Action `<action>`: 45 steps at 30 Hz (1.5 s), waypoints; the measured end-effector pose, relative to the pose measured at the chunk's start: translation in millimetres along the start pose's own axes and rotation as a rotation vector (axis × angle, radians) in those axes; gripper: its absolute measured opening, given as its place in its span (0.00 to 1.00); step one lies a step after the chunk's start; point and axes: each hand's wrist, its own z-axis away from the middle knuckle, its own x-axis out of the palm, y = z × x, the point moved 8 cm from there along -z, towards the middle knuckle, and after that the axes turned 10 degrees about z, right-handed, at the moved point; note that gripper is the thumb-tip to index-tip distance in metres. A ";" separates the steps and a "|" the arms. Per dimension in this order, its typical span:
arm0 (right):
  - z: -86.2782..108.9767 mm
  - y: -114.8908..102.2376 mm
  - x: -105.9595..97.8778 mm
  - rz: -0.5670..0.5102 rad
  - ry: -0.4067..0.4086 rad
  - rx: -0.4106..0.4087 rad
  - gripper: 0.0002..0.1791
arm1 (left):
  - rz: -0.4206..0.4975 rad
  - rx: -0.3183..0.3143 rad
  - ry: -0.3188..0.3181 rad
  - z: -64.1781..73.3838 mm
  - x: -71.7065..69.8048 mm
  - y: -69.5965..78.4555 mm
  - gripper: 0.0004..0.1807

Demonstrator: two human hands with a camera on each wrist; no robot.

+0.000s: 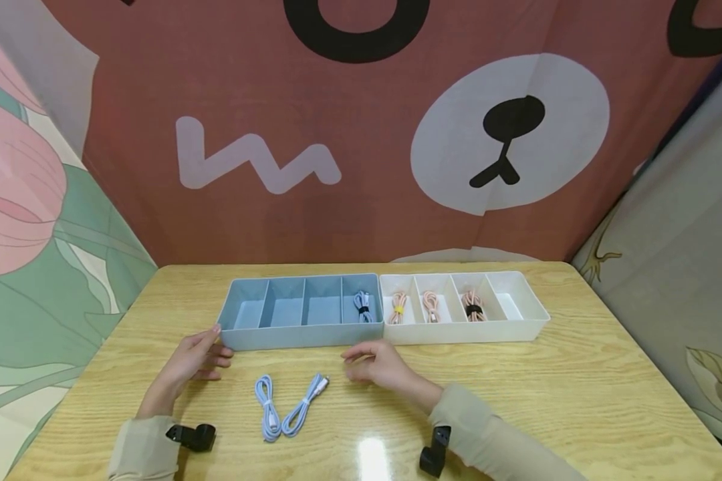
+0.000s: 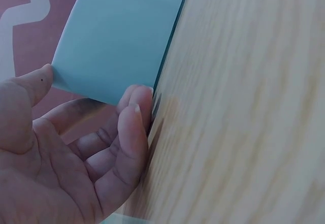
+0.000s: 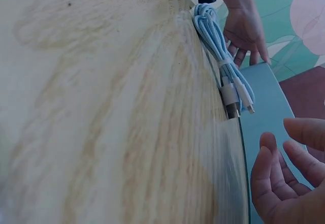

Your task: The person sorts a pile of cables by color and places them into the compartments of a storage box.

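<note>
My left hand (image 1: 194, 359) is at the near left corner of a blue divided organizer box (image 1: 301, 337). Its thumb touches the box's corner, while the loosely bent fingers lie beside the end wall in the left wrist view. My right hand (image 1: 380, 364) hovers in front of the box's right end, fingers loosely curved around nothing. Between the hands, two light blue charging cables lie on the table: a coiled cable with a white tie (image 1: 267, 409) and a second bundled cable (image 1: 305, 405), its connector pointing up and right.
A white divided organizer box (image 1: 463, 333) adjoins the blue one. Three of its compartments hold pink cables, including one with a black tie (image 1: 474, 308). A blue cable with a black tie (image 1: 363, 307) sits in the blue box's rightmost compartment. Behind the wooden table (image 1: 547, 401) hangs a printed cloth.
</note>
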 end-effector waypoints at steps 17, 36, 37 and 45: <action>-6.7 -5.8 27.9 0.048 -0.159 -0.006 0.24 | 0.003 -0.006 -0.003 -1.2 -0.3 -1.6 0.39; -18.9 -8.9 54.5 0.152 -0.290 -0.010 0.26 | -0.003 -0.026 0.009 -2.1 -2.1 -6.0 0.41; -19.5 -9.6 55.0 0.166 -0.287 -0.020 0.26 | -0.003 -0.026 0.007 -2.3 -2.1 -6.1 0.41; -22.5 -15.5 58.3 0.260 -0.253 -0.093 0.22 | 0.019 -0.021 -0.005 -2.4 -2.4 -5.7 0.41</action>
